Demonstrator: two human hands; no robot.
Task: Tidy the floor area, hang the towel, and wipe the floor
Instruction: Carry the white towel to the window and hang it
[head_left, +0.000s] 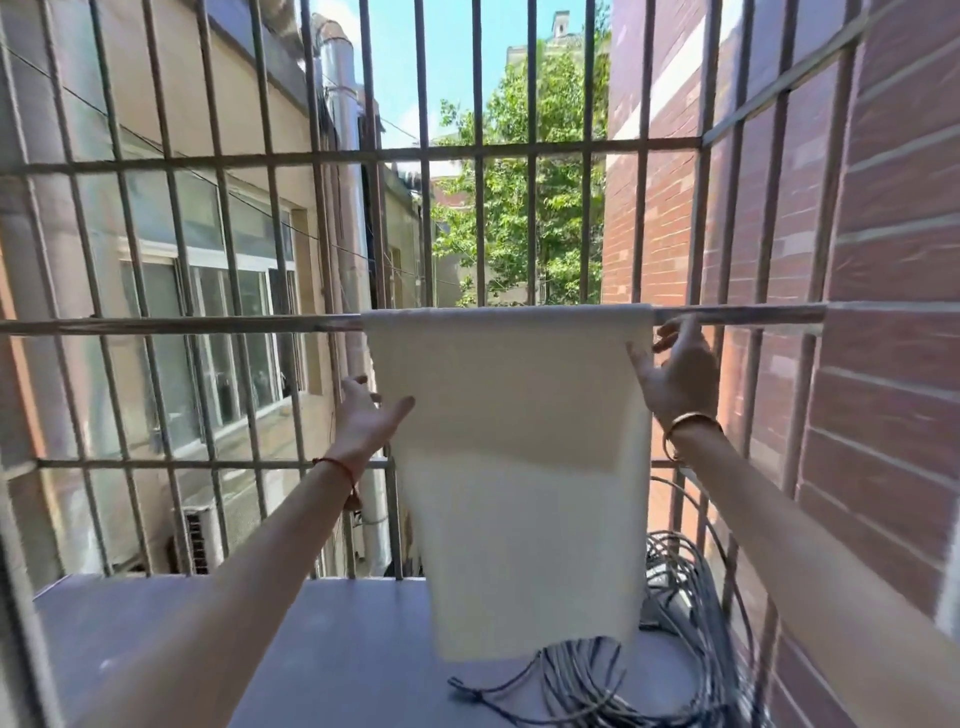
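A cream towel (519, 441) hangs folded over a horizontal metal bar (208, 325) of the window grille, its front layer shorter than the back one. My left hand (369, 415) is at the towel's left edge with fingers spread, thumb lying on the cloth. My right hand (675, 369) is at the towel's right edge just under the bar, fingers relaxed and touching the cloth's edge. Neither hand grips the towel.
The metal grille (478, 150) of vertical bars encloses a grey ledge (260, 639). A tangle of grey cables (675, 649) lies on the ledge under and right of the towel. A brick wall (893, 312) stands close on the right.
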